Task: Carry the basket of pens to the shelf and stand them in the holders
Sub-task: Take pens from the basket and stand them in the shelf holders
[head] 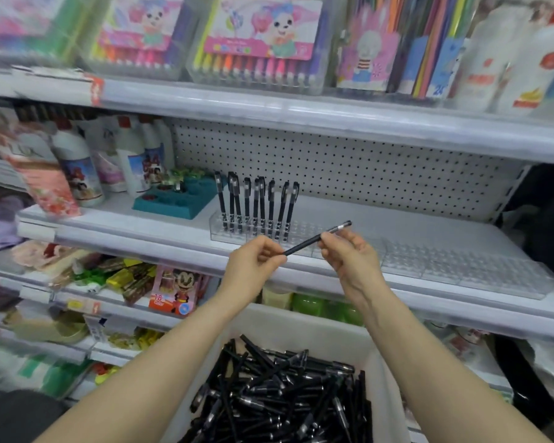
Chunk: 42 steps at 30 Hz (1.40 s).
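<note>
A black pen (pixel 304 245) hangs slanted in front of the shelf, held at both ends. My left hand (pixel 255 266) pinches its lower tip and my right hand (pixel 349 254) pinches it near the capped upper end. Behind the hands, several black pens (pixel 256 204) stand upright in the left part of a clear holder (pixel 298 233). More clear holders (pixel 461 263) stretch to the right along the white shelf (pixel 397 219), with no pens in them. Below my forearms sits a white basket (pixel 304 324) filled with a heap of black pens (pixel 285 388).
A teal tray (pixel 176 199) and white bottles (pixel 131 155) stand on the shelf left of the holder. Marker sets (pixel 263 39) fill the shelf above. Packaged goods (pixel 173 292) crowd the lower shelves at left. A perforated back panel (pixel 333 164) closes the shelf.
</note>
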### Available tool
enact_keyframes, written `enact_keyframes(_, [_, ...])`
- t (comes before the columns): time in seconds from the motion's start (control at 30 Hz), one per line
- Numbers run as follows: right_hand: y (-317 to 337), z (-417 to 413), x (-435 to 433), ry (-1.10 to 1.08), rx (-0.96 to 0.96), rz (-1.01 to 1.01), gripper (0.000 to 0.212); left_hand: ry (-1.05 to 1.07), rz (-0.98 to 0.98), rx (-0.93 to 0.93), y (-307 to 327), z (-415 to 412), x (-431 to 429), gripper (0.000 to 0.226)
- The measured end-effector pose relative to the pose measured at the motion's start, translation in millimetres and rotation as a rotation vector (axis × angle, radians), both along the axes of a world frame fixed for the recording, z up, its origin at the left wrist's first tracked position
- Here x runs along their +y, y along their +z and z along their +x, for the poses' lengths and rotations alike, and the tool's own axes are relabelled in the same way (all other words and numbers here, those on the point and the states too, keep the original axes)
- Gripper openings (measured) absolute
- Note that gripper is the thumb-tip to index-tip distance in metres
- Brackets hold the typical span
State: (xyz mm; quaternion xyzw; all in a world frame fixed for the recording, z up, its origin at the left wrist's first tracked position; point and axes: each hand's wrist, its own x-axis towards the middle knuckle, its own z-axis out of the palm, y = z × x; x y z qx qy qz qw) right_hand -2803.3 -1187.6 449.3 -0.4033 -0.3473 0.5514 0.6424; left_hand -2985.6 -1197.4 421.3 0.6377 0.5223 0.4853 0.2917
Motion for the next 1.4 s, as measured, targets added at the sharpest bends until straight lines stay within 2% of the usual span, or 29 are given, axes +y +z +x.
enact_keyframes(0.17, [40.1, -0.7, 27.8, -0.19, -0.32, 0.137, 0.016, 0.099, 0.332, 0.6, 2.8, -10.8, 31.3, 0.04])
enact_keyframes(0.27, [55.5, 1.1, 49.8, -0.252, -0.498, 0.199, 0.015, 0.131, 0.371, 0.786, -4.3, -19.8, 49.7, 0.047])
enact_keyframes(0.33, [57.1, -2.0, 61.9, -0.282, -0.632, 0.209, 0.015, 0.129, 0.377, 0.844, -12.2, -23.9, 56.2, 0.048])
enact_keyframes(0.47, [52.6, -13.8, 77.6, -0.253, -0.824, 0.243, 0.009, 0.132, 0.405, 0.838, -21.5, -26.3, 58.7, 0.048])
enact_keyframes(0.7, [22.0, -34.7, 95.4, -0.173, -1.208, 0.218, 0.012, 0.16, 0.471, 0.789, -27.0, -25.3, 64.1, 0.048])
enact_keyframes(0.97, [15.1, -36.5, 96.8, -0.19, -1.186, 0.188, 0.017, 0.19, 0.463, 0.781, -31.9, -24.0, 65.8, 0.049])
enact_keyframes(1.1, [16.0, -28.2, 79.6, -0.212, -1.191, 0.228, 0.029, 0.185, 0.454, 0.805, -28.1, -24.3, 66.4, 0.05])
enact_keyframes(1.27, [-0.7, -13.8, 42.7, -0.252, -1.169, 0.298, 0.022, 0.164, 0.399, 0.761, -19.3, -23.1, 58.6, 0.053])
enact_keyframes(1.4, [-30.6, -8.1, 8.5, -0.208, -1.239, 0.376, 0.017, 0.244, 0.445, 0.663, -24.3, -10.0, 29.6, 0.041])
